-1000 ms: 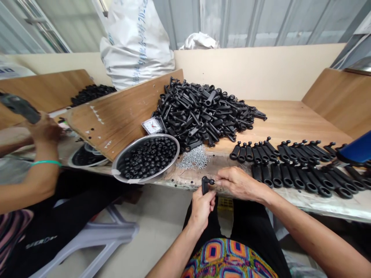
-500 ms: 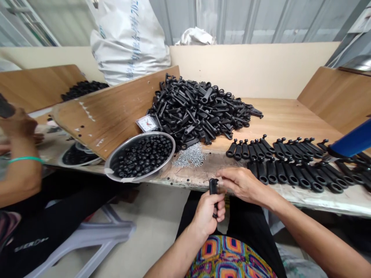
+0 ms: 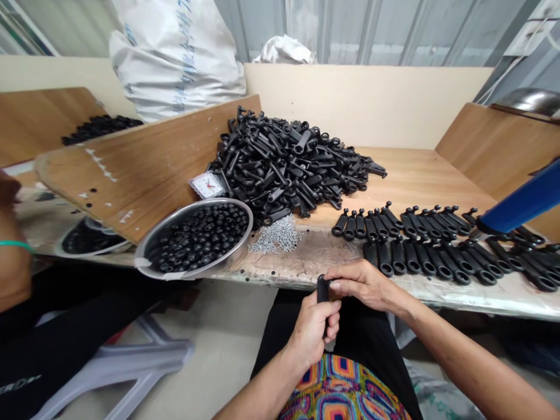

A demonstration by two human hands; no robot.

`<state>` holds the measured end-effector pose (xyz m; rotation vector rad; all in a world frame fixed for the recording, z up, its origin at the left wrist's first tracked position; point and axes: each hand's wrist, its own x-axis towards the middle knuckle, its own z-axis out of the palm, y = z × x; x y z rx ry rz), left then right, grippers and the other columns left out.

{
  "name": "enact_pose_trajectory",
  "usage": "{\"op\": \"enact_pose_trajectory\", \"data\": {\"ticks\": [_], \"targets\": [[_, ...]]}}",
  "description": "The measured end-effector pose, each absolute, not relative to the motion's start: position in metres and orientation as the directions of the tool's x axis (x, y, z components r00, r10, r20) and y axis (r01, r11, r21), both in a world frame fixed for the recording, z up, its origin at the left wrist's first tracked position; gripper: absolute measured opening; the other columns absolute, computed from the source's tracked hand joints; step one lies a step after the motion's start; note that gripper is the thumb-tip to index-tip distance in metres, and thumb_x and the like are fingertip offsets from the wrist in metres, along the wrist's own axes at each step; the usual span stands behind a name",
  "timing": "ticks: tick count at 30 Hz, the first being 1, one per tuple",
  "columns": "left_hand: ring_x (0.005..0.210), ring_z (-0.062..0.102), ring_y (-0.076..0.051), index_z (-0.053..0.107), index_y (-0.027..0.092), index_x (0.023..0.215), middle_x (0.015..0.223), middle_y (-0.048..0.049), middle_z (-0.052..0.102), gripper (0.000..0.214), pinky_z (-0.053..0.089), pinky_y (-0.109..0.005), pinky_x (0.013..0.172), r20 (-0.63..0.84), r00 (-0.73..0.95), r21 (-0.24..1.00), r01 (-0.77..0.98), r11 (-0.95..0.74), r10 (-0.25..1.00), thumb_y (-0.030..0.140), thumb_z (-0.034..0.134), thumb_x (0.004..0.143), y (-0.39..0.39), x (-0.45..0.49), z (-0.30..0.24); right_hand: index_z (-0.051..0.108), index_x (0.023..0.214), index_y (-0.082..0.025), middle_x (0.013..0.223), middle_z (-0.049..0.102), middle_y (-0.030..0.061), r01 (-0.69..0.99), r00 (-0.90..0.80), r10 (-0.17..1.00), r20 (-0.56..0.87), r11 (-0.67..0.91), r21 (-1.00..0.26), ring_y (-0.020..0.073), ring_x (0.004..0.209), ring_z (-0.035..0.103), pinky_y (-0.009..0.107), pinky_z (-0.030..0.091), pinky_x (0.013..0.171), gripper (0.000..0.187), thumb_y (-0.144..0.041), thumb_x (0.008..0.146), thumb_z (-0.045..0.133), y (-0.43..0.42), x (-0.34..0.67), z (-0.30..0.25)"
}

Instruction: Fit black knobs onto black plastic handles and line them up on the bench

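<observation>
1. A wooden workbench (image 3: 406, 175) crosses the view, with a slanted wooden board (image 3: 131, 169) propped at its left
2. A big heap of black plastic handles (image 3: 284, 163) sits on the bench, and more handles lie in tidy rows (image 3: 415, 256) to its right
3. A steel bowl (image 3: 192, 202) of round black knobs rests near the bench's front edge, just beside a small pile of silver screws (image 3: 275, 234)
4. The left hand (image 3: 311, 332) is closed around a black plastic handle (image 3: 323, 290), held upright just below the bench's front edge, its top end showing above the fingers
5. The right hand (image 3: 363, 286) comes in from the right, half closed, its thumb and fingertips (image 3: 332, 286) at the handle's top; whether they pinch anything small, I cannot tell
6. A co-worker's forearm (image 3: 11, 262), with a green band, shows at the far left
</observation>
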<state>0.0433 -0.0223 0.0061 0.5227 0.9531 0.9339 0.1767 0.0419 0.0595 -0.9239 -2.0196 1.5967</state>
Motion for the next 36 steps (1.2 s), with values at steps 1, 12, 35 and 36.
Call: {"op": "enact_pose_trajectory", "data": {"ticks": [1, 12, 35, 36], "targets": [[0.033, 0.028, -0.004, 0.044, 0.017, 0.075, 0.043, 0.0073, 0.036, 0.011, 0.012, -0.021, 0.036, -0.448, 0.242, 0.75, -0.422, 0.509, 0.86, 0.022, 0.053, 0.07, -0.024, 0.044, 0.006, 0.064, 0.092, -0.012, 0.071, 0.059, 0.001, 0.219, -0.692, 0.716, -0.093, 0.086, -0.972, 0.0096, 0.063, 0.05, 0.02, 0.039, 0.059, 0.024, -0.029, 0.082, 0.051, 0.04, 0.178, 0.058], [0.033, 0.03, -0.005, 0.041, 0.017, 0.072, 0.044, 0.0068, 0.037, 0.01, 0.012, -0.019, 0.035, -0.485, 0.368, 0.711, -0.362, 0.603, 0.793, 0.021, 0.05, 0.07, -0.02, 0.062, 0.0, 0.062, 0.087, -0.013, 0.068, 0.055, -0.0001, 0.364, -0.63, 0.776, -0.014, 0.279, -0.889, 0.0098, 0.062, 0.048, 0.02, 0.036, 0.059, 0.026, -0.034, 0.084, 0.048, 0.03, 0.2, 0.049], [0.062, 0.064, -0.019, 0.051, 0.011, 0.097, 0.074, -0.0137, 0.065, 0.034, 0.036, -0.019, 0.046, -0.439, 0.649, 0.535, -0.367, 0.761, 0.621, 0.036, 0.051, 0.074, -0.012, 0.02, -0.08, 0.06, 0.078, -0.017, 0.085, 0.059, 0.0074, 0.804, -0.569, 0.821, -0.055, 0.569, 0.173, 0.0233, 0.086, 0.047, 0.033, 0.034, 0.07, 0.013, -0.022, 0.083, 0.049, 0.124, 0.215, 0.069], [0.06, 0.063, -0.019, 0.052, 0.01, 0.096, 0.073, -0.0139, 0.065, 0.037, 0.035, -0.019, 0.046, -0.478, 0.623, 0.52, -0.366, 0.772, 0.619, 0.038, 0.054, 0.071, -0.01, 0.02, -0.093, 0.06, 0.079, -0.018, 0.085, 0.059, 0.0071, 0.802, -0.571, 0.819, -0.064, 0.572, 0.172, 0.0234, 0.086, 0.047, 0.033, 0.034, 0.071, 0.012, -0.024, 0.082, 0.05, 0.127, 0.214, 0.072]]}}
